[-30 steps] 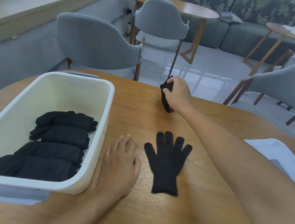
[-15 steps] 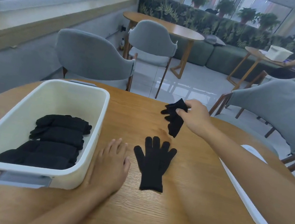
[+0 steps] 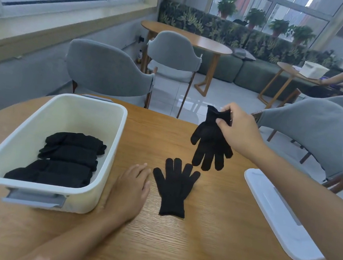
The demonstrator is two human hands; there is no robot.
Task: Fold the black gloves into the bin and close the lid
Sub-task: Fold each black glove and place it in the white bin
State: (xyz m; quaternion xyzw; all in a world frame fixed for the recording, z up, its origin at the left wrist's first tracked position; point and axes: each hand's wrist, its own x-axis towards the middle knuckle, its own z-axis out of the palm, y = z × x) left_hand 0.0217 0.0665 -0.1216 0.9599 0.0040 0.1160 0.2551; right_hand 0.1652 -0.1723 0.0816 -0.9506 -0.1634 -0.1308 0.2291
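Black glove (image 3: 210, 144) hangs fingertips-down, cuff pinched by right hand (image 3: 240, 130) fingers.

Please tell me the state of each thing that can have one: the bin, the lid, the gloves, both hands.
bin: open, holds folded gloves
lid: off, lying on the table
flat glove: spread out, unfolded
hanging glove: lifted, fingers down
right hand: pinches its cuff
left hand: flat on the table

On the round wooden surface (image 3: 206, 234), the white plastic bin (image 3: 104, 164) holding folded black gloves (image 3: 67, 159) sits left, a flat black knit glove (image 3: 174, 187) centre, the white rectangular lid (image 3: 281, 218) right.
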